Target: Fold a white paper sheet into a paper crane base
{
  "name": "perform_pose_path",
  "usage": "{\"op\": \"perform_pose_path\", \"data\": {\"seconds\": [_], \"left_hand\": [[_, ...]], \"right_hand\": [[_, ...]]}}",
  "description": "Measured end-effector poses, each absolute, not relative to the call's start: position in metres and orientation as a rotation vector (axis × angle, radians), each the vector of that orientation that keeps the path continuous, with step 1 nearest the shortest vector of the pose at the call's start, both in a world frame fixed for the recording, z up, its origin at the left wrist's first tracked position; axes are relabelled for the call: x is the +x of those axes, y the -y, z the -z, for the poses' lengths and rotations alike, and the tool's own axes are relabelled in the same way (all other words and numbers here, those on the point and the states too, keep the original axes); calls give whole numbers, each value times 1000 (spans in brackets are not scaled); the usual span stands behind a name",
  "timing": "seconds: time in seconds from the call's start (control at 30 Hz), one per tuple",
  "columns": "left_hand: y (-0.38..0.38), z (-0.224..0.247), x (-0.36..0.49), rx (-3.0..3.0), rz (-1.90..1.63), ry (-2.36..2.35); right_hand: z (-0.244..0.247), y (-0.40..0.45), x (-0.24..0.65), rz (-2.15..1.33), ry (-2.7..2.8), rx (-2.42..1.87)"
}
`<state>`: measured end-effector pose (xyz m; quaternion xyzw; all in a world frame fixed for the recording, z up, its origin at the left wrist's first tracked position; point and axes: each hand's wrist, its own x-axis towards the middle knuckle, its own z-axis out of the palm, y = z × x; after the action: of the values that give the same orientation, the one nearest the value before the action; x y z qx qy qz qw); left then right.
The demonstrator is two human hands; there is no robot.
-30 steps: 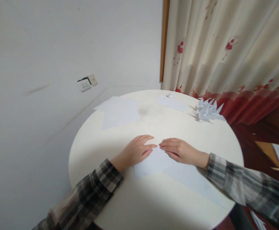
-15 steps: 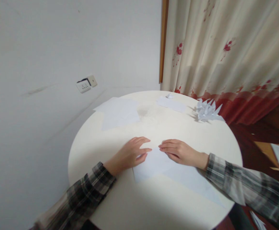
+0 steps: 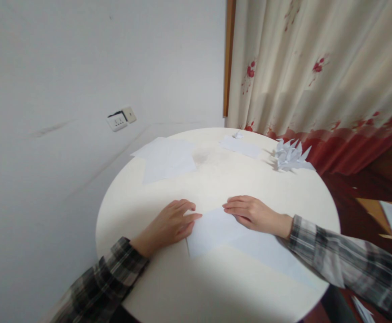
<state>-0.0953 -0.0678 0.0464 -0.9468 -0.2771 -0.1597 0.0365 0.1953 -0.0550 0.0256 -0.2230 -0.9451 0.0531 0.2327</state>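
Note:
A white sheet of paper (image 3: 212,233), folded over on its left part, lies on the round white table (image 3: 155,287) in front of me. Its single-layer part stretches toward the table's right edge. My left hand (image 3: 178,222) is at the upper left of the fold, fingers apart, index finger along the paper's top edge. My right hand (image 3: 251,213) rests on the sheet's upper edge with fingers together and stretched out flat, pressing it down.
Flat white sheets (image 3: 170,159) lie at the table's back left. A small folded paper piece (image 3: 238,134) sits by another sheet (image 3: 239,146) at the back. Several folded paper cranes (image 3: 290,154) cluster at the back right. Wall and curtain (image 3: 317,103) stand behind the table.
My left hand has slid left and slightly toward me along the paper's upper edge, away from my right hand. The right hand and the paper have stayed in place.

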Motion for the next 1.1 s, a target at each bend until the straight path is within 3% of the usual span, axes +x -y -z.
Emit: {"op": "perform_pose_path", "data": {"seconds": [1.1], "left_hand": [[82, -47, -127, -2815, 533, 822]], "right_hand": [[-20, 51, 199, -118, 2589, -624]]}}
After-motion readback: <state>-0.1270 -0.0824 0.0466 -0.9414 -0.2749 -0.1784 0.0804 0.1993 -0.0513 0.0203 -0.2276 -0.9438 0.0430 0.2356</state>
